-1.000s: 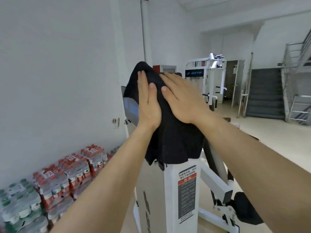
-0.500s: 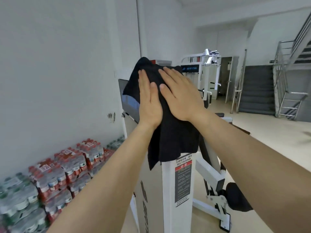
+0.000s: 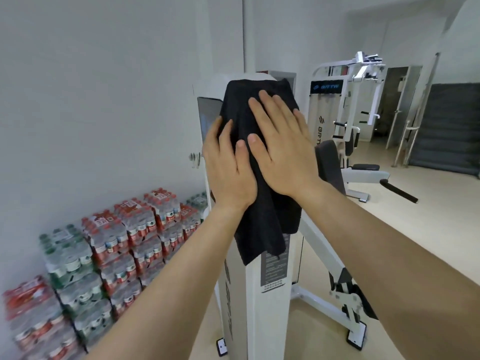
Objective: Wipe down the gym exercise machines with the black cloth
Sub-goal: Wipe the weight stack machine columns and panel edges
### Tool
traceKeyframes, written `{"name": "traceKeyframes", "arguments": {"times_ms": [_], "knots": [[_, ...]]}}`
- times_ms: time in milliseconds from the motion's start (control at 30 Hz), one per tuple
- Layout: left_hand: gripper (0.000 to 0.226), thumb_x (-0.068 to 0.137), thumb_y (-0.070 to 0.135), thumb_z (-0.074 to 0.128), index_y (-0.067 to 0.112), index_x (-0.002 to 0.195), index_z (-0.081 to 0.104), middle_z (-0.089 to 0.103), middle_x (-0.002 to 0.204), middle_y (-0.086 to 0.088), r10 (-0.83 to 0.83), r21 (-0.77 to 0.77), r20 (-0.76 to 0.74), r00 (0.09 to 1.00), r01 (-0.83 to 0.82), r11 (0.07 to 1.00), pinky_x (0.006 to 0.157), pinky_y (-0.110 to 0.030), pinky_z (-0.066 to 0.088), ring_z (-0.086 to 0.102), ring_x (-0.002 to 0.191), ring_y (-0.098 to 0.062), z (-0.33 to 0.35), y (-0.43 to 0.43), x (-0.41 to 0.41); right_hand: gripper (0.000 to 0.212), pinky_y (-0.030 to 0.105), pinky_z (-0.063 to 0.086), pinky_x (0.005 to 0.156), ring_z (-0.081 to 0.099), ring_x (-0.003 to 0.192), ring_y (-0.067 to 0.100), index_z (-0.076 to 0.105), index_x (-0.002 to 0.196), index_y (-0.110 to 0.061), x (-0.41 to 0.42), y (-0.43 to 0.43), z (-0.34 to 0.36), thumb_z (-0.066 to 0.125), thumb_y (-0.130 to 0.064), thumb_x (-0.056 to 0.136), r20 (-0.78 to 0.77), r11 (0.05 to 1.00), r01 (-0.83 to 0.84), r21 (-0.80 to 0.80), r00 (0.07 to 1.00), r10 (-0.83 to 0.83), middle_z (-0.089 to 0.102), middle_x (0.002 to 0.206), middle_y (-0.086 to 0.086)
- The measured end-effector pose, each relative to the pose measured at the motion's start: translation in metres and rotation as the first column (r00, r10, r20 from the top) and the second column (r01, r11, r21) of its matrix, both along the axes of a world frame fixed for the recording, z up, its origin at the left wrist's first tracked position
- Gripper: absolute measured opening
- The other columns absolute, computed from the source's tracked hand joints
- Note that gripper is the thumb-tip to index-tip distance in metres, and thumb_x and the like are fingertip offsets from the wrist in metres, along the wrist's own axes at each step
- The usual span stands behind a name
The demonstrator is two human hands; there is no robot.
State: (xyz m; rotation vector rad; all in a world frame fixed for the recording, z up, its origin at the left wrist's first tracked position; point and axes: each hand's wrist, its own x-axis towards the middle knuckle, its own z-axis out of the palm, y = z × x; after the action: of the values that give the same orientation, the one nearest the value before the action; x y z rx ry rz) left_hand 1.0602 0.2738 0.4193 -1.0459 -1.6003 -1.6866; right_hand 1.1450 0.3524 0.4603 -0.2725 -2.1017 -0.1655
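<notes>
White walls (image 3: 104, 87) all round us, pale floor (image 3: 420, 242) running back to a dark staircase (image 3: 446, 126) and a second white machine (image 3: 345, 107). Against the left wall we've got stacked packs of bottled water (image 3: 117, 242). Right in front stands the tall white machine column (image 3: 249, 302), and the black cloth (image 3: 262, 224) is draped over its top, hanging down the front. Our left hand (image 3: 228, 175) and right hand (image 3: 283, 154) lie flat on it, fingers (image 3: 272, 115) straight, pressing rather than gripping.
</notes>
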Motion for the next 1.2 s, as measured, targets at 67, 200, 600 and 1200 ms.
{"name": "traceKeyframes", "arguments": {"times_ms": [67,200,600,1200], "knots": [[0.049,0.102,0.052,0.033,0.023,0.14,0.038,0.031,0.156,0.019,-0.067,-0.003,-0.045,0.997,0.067,0.998,0.11,-0.045,0.04,0.041,0.137,-0.011,0.005,0.0,-0.005,0.058,0.043,0.008,0.125,0.008,0.155,0.017,0.021,0.159,-0.02,0.003,0.002,-0.004,0.026,-0.042,0.106,0.007,1.0,-0.017,0.014,1.0,0.017,0.014,0.167,0.0],[0.067,0.102,0.049,0.032,0.011,0.154,0.016,0.026,0.161,0.008,-0.397,0.035,0.068,0.915,0.396,0.918,0.117,-0.05,0.034,0.036,0.145,-0.016,0.002,0.005,-0.006,0.06,0.044,0.008,0.126,0.005,0.155,0.017,0.018,0.16,-0.02,0.006,0.004,-0.017,0.026,-0.042,0.105,-0.01,1.0,-0.011,0.023,1.0,0.011,0.011,0.168,0.001],[0.056,0.107,0.02,0.023,0.006,0.16,0.007,0.014,0.168,-0.005,-0.427,-0.011,0.025,0.904,0.427,0.904,0.125,-0.047,0.018,0.016,0.154,-0.013,-0.05,0.0,0.018,0.056,0.049,0.03,0.115,0.036,0.14,0.033,0.041,0.147,-0.007,0.014,-0.005,-0.049,0.05,-0.031,0.098,-0.225,0.993,-0.1,0.059,0.968,0.111,0.04,0.151,0.016],[0.058,0.103,0.022,0.028,-0.001,0.156,0.019,0.019,0.165,-0.017,-0.239,-0.029,-0.264,0.934,0.24,0.97,0.121,-0.059,0.02,0.018,0.154,-0.024,-0.134,0.003,0.007,0.063,0.051,0.011,0.124,0.011,0.154,0.033,0.021,0.156,0.0,-0.001,-0.005,-0.138,0.029,-0.031,0.101,-0.298,0.998,-0.012,0.067,0.954,0.031,0.017,0.164,0.022]]}}
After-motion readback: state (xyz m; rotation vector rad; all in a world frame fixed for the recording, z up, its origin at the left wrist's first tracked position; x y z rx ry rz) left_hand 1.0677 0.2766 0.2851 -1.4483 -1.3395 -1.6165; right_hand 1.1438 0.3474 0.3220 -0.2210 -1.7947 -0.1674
